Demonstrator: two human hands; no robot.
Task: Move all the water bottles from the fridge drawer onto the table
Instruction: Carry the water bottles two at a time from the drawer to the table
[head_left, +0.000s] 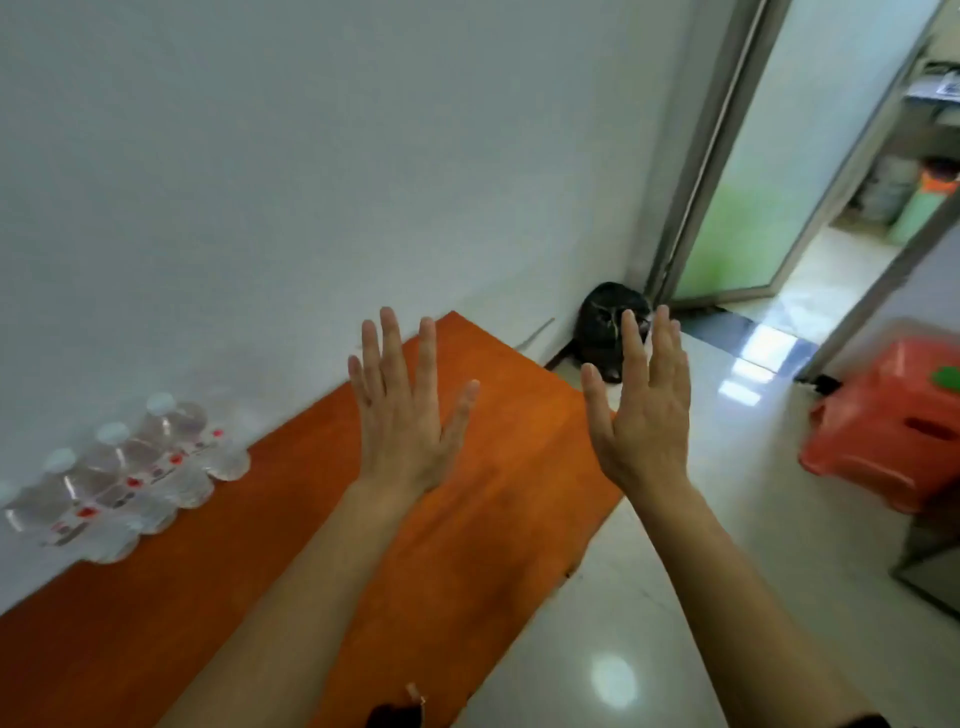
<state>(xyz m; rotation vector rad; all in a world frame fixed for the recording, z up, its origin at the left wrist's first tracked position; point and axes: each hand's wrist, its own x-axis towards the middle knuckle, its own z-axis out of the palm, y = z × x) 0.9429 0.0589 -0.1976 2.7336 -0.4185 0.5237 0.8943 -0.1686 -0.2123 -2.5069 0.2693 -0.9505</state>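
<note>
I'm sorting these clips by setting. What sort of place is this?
Probably a plain indoor room in a home or office: an orange table against a white wall, a glossy tiled floor, a glass door.

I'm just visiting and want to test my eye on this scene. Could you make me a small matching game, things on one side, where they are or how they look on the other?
Things:
1. water bottles
2. left hand
3. red stool
4. dark bag

Places or states:
A. on the floor in the corner by the door frame
B. open and empty, above the orange table
C. in a row on the table along the wall
D. on the floor at the right

Pairs: 1-C, 2-B, 3-D, 4-A
</note>
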